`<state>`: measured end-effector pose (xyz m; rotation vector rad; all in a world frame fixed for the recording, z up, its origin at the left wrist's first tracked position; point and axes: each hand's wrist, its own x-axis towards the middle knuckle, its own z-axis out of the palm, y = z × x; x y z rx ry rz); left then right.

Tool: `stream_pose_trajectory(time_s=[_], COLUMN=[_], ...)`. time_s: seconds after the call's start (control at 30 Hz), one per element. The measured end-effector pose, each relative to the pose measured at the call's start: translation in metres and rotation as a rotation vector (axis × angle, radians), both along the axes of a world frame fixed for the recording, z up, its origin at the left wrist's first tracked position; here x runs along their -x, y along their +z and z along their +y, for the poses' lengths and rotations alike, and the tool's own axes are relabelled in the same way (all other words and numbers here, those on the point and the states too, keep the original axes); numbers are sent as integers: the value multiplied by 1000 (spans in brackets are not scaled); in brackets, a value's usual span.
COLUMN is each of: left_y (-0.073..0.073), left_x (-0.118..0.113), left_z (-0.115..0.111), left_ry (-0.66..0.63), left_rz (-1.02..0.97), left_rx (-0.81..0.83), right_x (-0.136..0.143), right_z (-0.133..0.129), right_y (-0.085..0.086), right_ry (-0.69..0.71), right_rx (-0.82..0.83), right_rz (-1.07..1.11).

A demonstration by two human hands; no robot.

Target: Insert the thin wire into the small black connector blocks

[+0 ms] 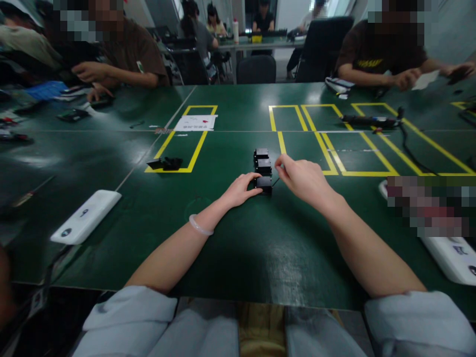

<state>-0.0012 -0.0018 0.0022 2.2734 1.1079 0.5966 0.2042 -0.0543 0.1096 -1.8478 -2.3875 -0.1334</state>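
Observation:
Three small black box-shaped parts stand in a row on the green table: a far one point(261, 152), a middle one point(264, 165) and a near one point(265, 184). My left hand point(240, 191) grips the near box from its left side, thumb in front and fingers behind. Just right of it, my right hand point(303, 179) is closed in a pinch. A thin dark rod point(275, 182) shows between those fingertips and the near box's right side; its kind is too small to make out.
Yellow tape outlines point(193, 157) mark the green table point(238, 258). A black part point(166, 163), a white paper point(196, 122) and a black corded tool point(370, 120) lie farther off. White power banks point(87, 216) sit left and right. People work across the table.

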Motion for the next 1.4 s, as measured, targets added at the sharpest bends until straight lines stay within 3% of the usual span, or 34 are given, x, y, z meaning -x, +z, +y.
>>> stream_pose_trajectory(time_s=[0.67, 0.9, 1.4], left_y=[-2, -5, -2], left_x=[0, 1, 1], left_z=[1, 2, 1], left_ry=[-1, -7, -6], left_rz=[-4, 0, -6], left_rx=[-7, -15, 2], right_x=[0, 1, -1], right_z=[-1, 0, 1], right_y=[0, 1, 0], right_ry=[25, -28, -3], right_rx=[5, 17, 18], right_rz=[87, -1, 22])
